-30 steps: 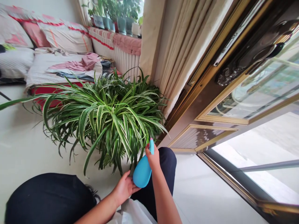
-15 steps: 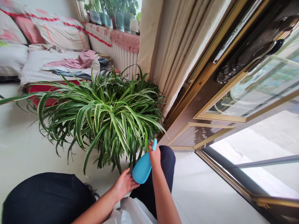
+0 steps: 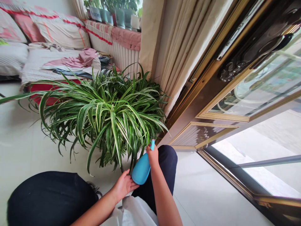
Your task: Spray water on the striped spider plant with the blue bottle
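Observation:
A blue spray bottle (image 3: 141,169) points up and away at a big spider plant (image 3: 105,113) standing on the floor. My right hand (image 3: 153,156) is wrapped round the bottle's neck and trigger. My left hand (image 3: 123,185) cups the rounded bottom of the bottle from below, fingers curled against it. The nozzle tip sits just under the plant's nearest hanging leaves. My knees in dark trousers (image 3: 49,197) frame the hands.
A brown and gold door (image 3: 211,103) with glass panels stands at the right, beige curtains (image 3: 178,47) beside it. Behind the plant are a radiator (image 3: 122,56), potted plants on a sill (image 3: 113,12), and a bed with pillows and clothes (image 3: 58,59). The floor is pale tile (image 3: 21,147).
The bottle and both hands have shifted slightly left and down, staying close under the plant's leaves. Grips are unchanged.

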A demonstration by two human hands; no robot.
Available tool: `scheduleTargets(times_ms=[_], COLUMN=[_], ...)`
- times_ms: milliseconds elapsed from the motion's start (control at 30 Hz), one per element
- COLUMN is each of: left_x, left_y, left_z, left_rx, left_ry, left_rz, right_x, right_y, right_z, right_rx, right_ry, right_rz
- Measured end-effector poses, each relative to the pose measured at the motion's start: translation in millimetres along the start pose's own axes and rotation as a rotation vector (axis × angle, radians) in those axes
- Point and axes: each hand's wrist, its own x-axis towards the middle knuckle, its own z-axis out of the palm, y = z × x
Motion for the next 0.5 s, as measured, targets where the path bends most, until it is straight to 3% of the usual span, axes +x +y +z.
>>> scheduleTargets(times_ms=[300, 500], left_x=[2.7, 7.3], left_y=[-5.9, -12.9], left_z=[-25.3, -39.5], left_rx=[-0.025, -0.055], left_ry=[0.067, 0.058], left_rz=[0.003, -0.078], right_x=[-49.0, -75.6], right_y=[-10.6, -20.1], right_z=[3.9, 14.2], right_rx=[0.013, -0.043], right_ry=[-0.035, -0.056], right_rz=[-0.181, -0.278])
